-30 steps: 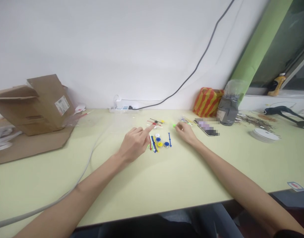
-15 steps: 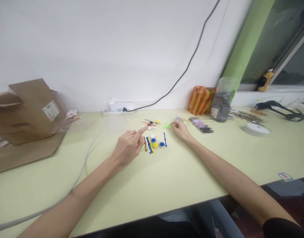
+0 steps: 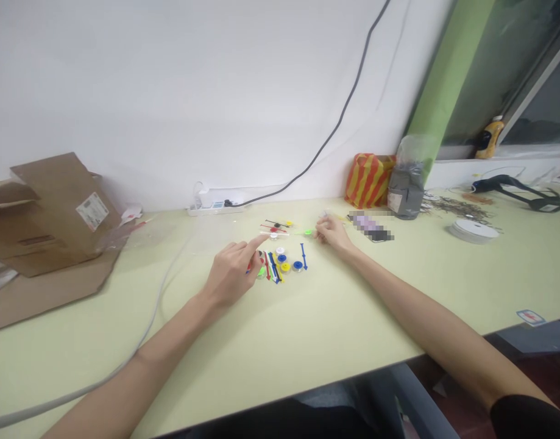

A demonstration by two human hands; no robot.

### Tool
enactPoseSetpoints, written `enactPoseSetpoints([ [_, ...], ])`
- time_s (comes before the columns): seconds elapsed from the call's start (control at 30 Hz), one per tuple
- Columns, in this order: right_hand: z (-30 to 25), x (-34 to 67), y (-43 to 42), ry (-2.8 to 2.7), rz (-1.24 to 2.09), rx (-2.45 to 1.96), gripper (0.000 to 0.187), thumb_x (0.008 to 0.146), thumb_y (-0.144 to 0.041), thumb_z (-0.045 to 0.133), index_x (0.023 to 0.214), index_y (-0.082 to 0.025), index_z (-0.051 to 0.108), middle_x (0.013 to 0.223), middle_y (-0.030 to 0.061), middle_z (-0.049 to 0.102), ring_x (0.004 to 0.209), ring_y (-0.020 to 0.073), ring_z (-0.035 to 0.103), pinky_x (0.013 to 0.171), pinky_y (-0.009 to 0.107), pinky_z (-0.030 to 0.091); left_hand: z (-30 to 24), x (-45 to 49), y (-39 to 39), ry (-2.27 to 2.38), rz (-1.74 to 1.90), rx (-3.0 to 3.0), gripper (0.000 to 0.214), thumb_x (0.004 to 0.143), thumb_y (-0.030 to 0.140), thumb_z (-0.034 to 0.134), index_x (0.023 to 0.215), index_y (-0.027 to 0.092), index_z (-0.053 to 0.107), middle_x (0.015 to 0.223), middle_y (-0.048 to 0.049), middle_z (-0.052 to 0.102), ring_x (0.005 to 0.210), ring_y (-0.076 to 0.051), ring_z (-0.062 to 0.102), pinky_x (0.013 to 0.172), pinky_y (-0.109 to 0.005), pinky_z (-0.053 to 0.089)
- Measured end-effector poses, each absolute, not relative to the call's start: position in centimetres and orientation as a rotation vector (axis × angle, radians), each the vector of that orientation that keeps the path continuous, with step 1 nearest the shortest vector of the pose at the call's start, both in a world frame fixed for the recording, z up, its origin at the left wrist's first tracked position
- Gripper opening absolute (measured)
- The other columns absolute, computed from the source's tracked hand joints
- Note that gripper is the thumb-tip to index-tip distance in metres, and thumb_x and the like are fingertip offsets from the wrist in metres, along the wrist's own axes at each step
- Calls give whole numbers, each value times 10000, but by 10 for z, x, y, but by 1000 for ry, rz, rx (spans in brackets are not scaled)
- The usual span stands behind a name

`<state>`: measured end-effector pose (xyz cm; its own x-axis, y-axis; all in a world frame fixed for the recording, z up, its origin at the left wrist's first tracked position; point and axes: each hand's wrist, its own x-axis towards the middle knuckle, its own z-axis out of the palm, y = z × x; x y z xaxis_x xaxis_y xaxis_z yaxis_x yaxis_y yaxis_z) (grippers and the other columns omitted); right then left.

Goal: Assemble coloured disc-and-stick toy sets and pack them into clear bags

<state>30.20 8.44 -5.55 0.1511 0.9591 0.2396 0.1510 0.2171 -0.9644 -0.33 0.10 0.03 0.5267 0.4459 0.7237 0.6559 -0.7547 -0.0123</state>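
Note:
My left hand (image 3: 231, 271) hovers over the pale green table (image 3: 307, 329) with its forefinger stretched out and the other fingers curled, just left of a cluster of small coloured plastic pieces (image 3: 280, 265): blue, red and green sticks and round yellow, blue and white caps. My right hand (image 3: 331, 233) is closed in a pinch on a small green plastic piece (image 3: 308, 232) at the cluster's far right. Farther back lie red and black stick pieces (image 3: 276, 226).
A cardboard box (image 3: 51, 213) sits at the left, a white power strip (image 3: 216, 204) with a dark cable by the wall. A phone (image 3: 371, 227), a striped bag (image 3: 368, 180), a grey bag (image 3: 405, 186) and a white reel (image 3: 471, 230) lie at the right. A grey cable (image 3: 147, 323) crosses the table.
My right hand has drawn the small green piece left toward the cluster. My left hand has stayed beside the cluster with its forefinger out. The view has shifted slightly.

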Motion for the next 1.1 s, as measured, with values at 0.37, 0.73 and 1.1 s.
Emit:
enactPoseSetpoints([
  [0.37,-58,303,91,-1567,361,-1418,174,780,-314,653,748,-160,727,736,66,705,696,191,605,655,300,445,1,-3,0,-940,-1041,-2501,364,957,145,462,1300,168,581,715,3,630,629,-150,539,687,-279,456],
  [0.73,-53,288,94,-1677,184,-1574,124,833,-284,672,771,-179,695,815,67,719,780,195,628,711,291,440,-1,-4,2,-980,-1028,-2507,367,959,158,455,1304,172,582,719,0,634,639,-152,543,688,-282,460],
  [1.1,-51,268,111,-1757,116,-1627,109,872,-292,656,820,-198,678,831,66,713,798,202,614,691,279,404,0,-3,-1,-962,-996,-2523,356,964,140,423,1284,174,575,734,-7,659,636,-149,568,691,-285,459],
])
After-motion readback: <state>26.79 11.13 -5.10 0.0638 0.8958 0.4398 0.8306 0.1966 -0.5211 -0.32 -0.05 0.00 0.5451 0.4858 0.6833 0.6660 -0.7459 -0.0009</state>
